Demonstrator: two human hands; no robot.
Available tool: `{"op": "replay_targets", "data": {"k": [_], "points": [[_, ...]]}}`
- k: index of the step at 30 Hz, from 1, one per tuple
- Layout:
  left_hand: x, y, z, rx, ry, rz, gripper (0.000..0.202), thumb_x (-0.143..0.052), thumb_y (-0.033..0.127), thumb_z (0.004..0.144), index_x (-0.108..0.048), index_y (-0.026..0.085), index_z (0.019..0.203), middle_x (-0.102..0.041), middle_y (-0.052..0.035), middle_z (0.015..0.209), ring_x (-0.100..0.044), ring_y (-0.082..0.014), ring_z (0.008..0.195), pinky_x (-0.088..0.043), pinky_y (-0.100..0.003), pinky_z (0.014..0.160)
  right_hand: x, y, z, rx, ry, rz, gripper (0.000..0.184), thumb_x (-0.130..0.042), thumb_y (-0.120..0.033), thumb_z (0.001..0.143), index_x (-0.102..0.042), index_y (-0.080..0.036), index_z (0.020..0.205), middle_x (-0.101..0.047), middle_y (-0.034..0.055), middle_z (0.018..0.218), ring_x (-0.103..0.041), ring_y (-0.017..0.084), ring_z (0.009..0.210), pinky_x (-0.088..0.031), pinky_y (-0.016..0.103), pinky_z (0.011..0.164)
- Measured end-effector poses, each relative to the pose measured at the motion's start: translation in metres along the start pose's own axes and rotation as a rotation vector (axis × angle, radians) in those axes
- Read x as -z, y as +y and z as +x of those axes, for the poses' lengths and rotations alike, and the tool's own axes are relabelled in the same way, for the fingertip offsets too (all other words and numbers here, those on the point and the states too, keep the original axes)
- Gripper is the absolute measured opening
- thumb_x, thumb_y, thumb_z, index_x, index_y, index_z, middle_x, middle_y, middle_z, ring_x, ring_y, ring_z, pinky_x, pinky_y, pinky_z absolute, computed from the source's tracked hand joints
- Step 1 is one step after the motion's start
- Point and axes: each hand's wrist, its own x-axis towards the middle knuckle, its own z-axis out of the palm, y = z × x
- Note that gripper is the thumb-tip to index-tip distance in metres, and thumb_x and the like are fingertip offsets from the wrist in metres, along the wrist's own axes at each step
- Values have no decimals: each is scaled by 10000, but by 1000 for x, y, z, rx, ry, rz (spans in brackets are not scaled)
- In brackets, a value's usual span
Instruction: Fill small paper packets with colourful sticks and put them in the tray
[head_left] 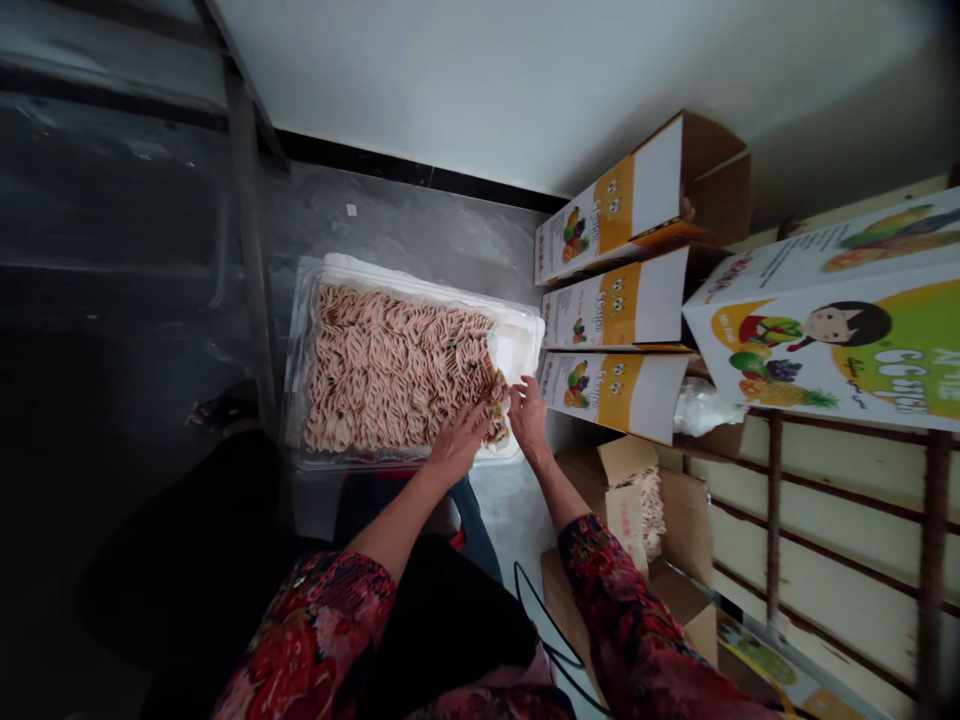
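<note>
A wide white tray (536, 330) is filled with rows of thin, wavy, pinkish-tan pieces (390, 360) standing on edge; I cannot tell exactly what they are. My left hand (459, 442) lies on the pieces near the tray's right end, its fingers stretched out. At that same end, my right hand (528, 412) has its fingers bent in against the last pieces, which look darker and looser. Whatever its fingertips hold is too small to make out. Beyond these pieces, the white bottom of the tray shows at the right end.
Printed cartons (585, 305) with fruit pictures lie stacked to the right, and a larger one (825, 310) sits closer. Below them, an open brown box (682, 510) holds similar tan pieces. A black cable (551, 650) loops near my right sleeve. At left stands a metal frame (251, 220).
</note>
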Motion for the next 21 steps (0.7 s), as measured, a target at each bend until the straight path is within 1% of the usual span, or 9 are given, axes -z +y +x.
{"op": "replay_targets", "data": {"k": [2,5,7,9,11,14,16,18,21], "points": [[8,-4,-2,75,24,-20,542,-476,85,925,-525,200,1453,-408,-148,1626,-321,-329,1528,-433,-525,1131,5,4,-9,-22,-34,-19,406,-321,-224,1055,-438,-91,1421,-699,156,1273,-711,188,1047,-514,256,867],[22,-10,-8,155,56,-41,430,-486,131,945,-602,160,1358,-532,-178,1507,-472,-320,1424,-452,-467,1118,5,3,-15,-32,-102,-74,363,-363,-235,1061,-521,-101,1360,-718,147,1238,-709,183,1065,-507,241,875],[31,-12,-14,189,72,-63,390,-502,161,952,-621,159,1323,-587,-172,1440,-559,-286,1337,-460,-417,1109,2,-4,-10,-31,-127,-109,342,-419,-308,1066,-580,-108,1293,-738,151,1174,-707,210,1079,-505,260,891],[39,-14,-22,214,96,-84,393,-504,178,961,-606,166,1339,-600,-161,1427,-584,-261,1306,-462,-385,1103,-2,-13,1,-37,-151,-160,365,-464,-388,1057,-628,-102,1215,-741,173,1125,-701,250,1089,-509,290,893],[46,-15,-33,240,125,-103,413,-486,190,975,-574,158,1377,-603,-162,1427,-577,-252,1316,-457,-369,1102,-3,-22,14,-44,-173,-218,351,-493,-373,1044,-649,-86,1171,-722,205,1137,-692,277,1103,-510,308,890],[52,-15,-50,279,151,-126,415,-469,224,996,-560,131,1390,-642,-172,1363,-604,-251,1280,-466,-351,1079,1,-30,31,-39,-212,-294,253,-514,-214,1004,-651,-76,1165,-700,220,1157,-695,273,1079,-513,304,861],[54,-14,-60,298,156,-139,403,-473,229,997,-574,124,1373,-662,-171,1328,-624,-248,1254,-472,-340,1066,6,-32,36,-13,-229,-334,254,-509,-147,975,-636,-87,1186,-695,210,1147,-697,272,1061,-512,310,848],[54,-13,-66,310,157,-148,390,-477,211,994,-587,127,1358,-668,-171,1327,-629,-245,1253,-474,-340,1065,10,-32,32,36,-231,-366,286,-496,-137,972,-604,-118,1236,-687,189,1150,-686,279,1075,-505,332,861],[52,-12,-70,318,158,-157,390,-484,194,987,-595,127,1355,-669,-182,1333,-636,-252,1256,-478,-357,1069,11,-29,18,109,-221,-398,353,-524,-174,972,-526,-173,1325,-660,158,1187,-665,283,1100,-490,359,881]]}}
